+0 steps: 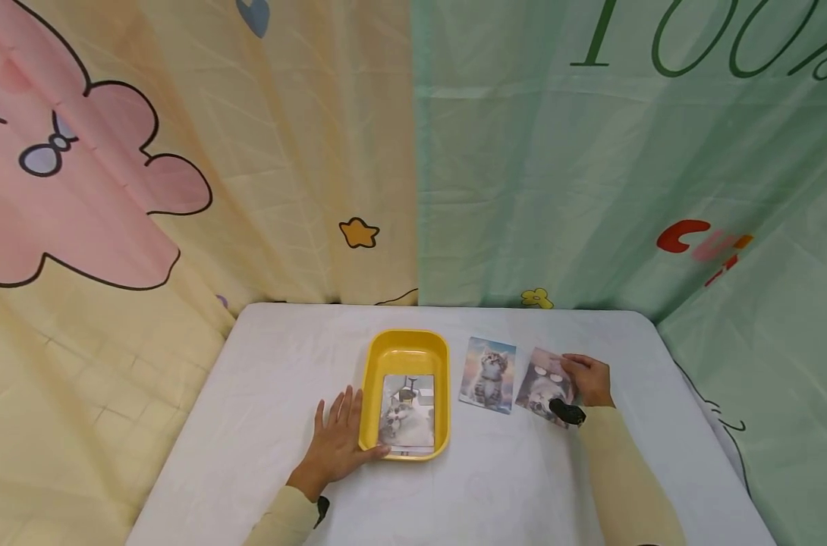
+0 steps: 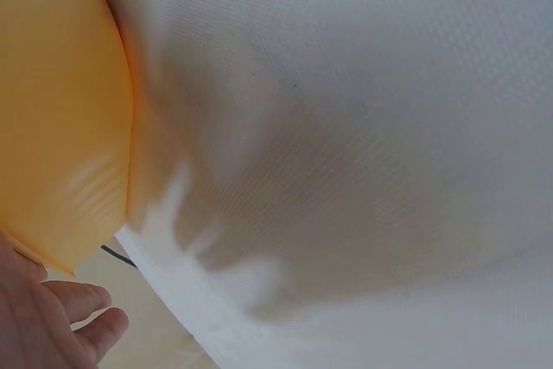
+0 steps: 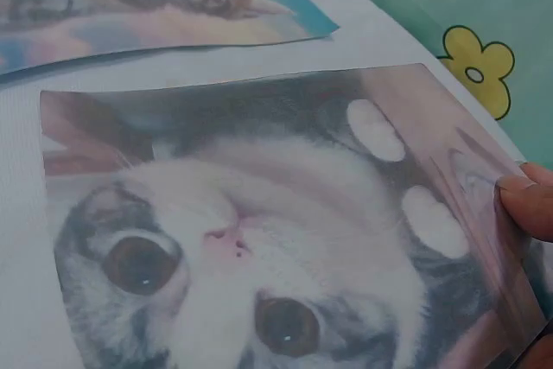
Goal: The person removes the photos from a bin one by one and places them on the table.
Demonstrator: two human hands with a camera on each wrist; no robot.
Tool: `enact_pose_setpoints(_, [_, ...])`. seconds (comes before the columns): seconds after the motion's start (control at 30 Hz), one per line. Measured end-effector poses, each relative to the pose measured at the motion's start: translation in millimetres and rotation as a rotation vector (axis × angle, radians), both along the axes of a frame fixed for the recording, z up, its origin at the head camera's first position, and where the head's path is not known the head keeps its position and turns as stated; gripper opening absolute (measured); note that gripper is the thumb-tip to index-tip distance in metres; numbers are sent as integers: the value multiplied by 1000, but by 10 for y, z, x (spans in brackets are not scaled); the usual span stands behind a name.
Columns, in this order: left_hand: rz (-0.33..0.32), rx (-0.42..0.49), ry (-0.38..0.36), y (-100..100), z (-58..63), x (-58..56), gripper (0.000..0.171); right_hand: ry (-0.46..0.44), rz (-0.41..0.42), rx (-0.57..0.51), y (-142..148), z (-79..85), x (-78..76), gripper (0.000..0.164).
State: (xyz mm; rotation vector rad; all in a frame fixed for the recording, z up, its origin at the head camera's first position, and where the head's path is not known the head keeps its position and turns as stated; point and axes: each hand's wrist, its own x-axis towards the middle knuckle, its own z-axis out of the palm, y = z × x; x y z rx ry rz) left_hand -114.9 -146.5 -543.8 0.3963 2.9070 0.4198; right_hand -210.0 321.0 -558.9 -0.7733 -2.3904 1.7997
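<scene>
My right hand (image 1: 593,381) pinches the edge of a cat picture card (image 1: 542,383), thumb on top; in the right wrist view the big-eyed cat's face on this card (image 3: 233,274) appears upside down. To its left lies another card (image 1: 488,375) with a sitting kitten against a pastel sky. Cat cards (image 1: 408,417) lie in the near part of a yellow tray (image 1: 444,409), one edge showing beneath the top one. Against the tray's left side rests my left hand (image 1: 334,444), fingers spread and straight, thumb at the near left corner. Only part of that hand (image 2: 60,317) shows in the left wrist view.
A white cloth covers the table (image 1: 263,379). Behind it hangs a printed curtain (image 1: 495,189), yellow on the left and green on the right, which meets the table's back edge. Both wrists wear black straps.
</scene>
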Motion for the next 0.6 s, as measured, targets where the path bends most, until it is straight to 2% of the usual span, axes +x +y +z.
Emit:
enact_pose_setpoints(0.2, [-6,5,9,-3,3,-3,112,-14,11,-7,13,-69,2,39])
enact_pose_setpoints(0.5, [-5,16,6,-7,-5,-3,112,118,-40,198,-70,-62,3,33])
enact_pose_setpoints(0.6, [-4,10,2,-9,-13,-5,113,186,-80,219,-152,-46,-2,32])
